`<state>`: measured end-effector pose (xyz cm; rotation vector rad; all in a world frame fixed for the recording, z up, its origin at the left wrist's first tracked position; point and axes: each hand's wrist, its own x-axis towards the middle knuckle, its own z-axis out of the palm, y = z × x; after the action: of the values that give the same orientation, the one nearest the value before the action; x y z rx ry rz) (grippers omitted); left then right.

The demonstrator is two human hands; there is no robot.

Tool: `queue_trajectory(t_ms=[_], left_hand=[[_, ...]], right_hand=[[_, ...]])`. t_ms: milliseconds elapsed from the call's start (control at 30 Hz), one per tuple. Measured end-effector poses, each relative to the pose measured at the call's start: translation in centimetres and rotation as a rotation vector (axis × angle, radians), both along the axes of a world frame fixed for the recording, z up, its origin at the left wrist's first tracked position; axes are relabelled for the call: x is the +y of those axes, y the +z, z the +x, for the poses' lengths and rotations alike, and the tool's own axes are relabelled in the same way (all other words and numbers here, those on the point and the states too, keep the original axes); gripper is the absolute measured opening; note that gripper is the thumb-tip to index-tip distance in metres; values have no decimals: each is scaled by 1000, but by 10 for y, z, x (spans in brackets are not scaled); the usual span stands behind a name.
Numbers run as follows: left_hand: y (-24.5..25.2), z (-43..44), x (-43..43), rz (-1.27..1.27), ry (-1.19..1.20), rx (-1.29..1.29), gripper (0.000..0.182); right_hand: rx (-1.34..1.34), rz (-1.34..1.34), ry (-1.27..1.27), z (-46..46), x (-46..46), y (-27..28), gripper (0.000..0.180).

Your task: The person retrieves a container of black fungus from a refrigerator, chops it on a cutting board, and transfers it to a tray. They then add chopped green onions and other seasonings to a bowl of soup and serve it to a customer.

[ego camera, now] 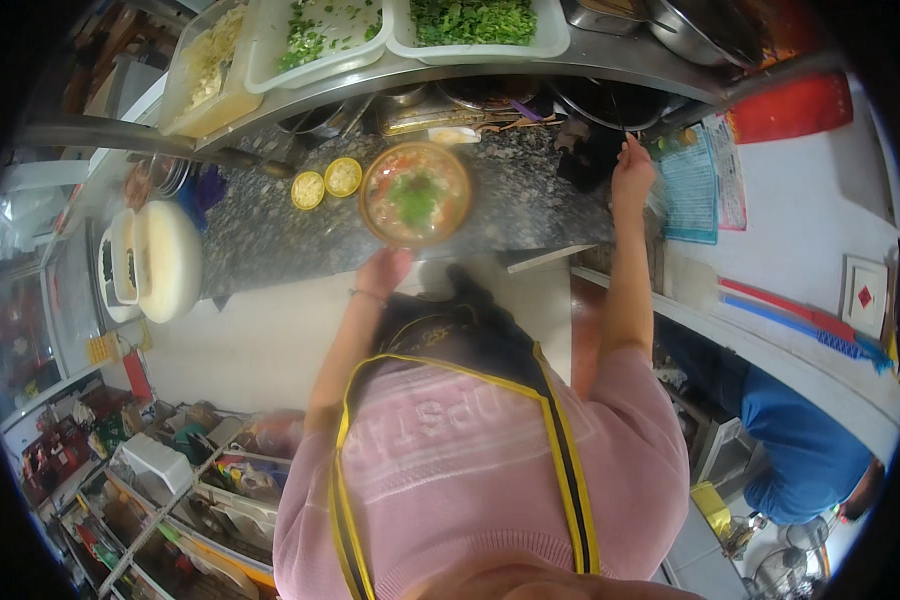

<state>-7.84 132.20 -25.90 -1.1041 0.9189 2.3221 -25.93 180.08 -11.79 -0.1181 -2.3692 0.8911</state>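
A round brown-rimmed bowl [379,225] of soup with chopped greens in the middle sits on the speckled stone counter [270,240]. My left hand [385,271] is at the bowl's near edge, slightly blurred; whether it touches the rim is unclear. Off to the right, my right hand [631,171] is closed around a thin utensil handle [626,139], which reaches toward a dark pot [607,105] under the shelf. The utensil's far end is hard to make out. Two small yellow cups [325,182] of pale chopped food stand left of the bowl.
Above the counter, a metal shelf [450,75] carries plastic tubs of chopped greens [472,22]. At the left end stands a round whitish container [169,259]. Printed sheets [690,187] hang at right. A person in blue [802,442] is beyond the partition.
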Motion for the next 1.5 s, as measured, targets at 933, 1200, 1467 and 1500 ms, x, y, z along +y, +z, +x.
queue_trajectory(t_ms=[933, 1200, 1467, 1500], left_hand=[[12, -50, 14, -161, 28, 138, 40], [57, -63, 20, -39, 184, 49, 43], [69, -71, 16, 151, 221, 58, 48], [70, -72, 14, 184, 205, 78, 49]], right_hand=[[-832, -989, 175, 80, -188, -91, 26], [-595, -181, 292, 34, -186, -73, 14], [-1052, -1277, 334, -11, -195, -98, 39], [-1076, -1292, 324, -13, -196, -99, 40]])
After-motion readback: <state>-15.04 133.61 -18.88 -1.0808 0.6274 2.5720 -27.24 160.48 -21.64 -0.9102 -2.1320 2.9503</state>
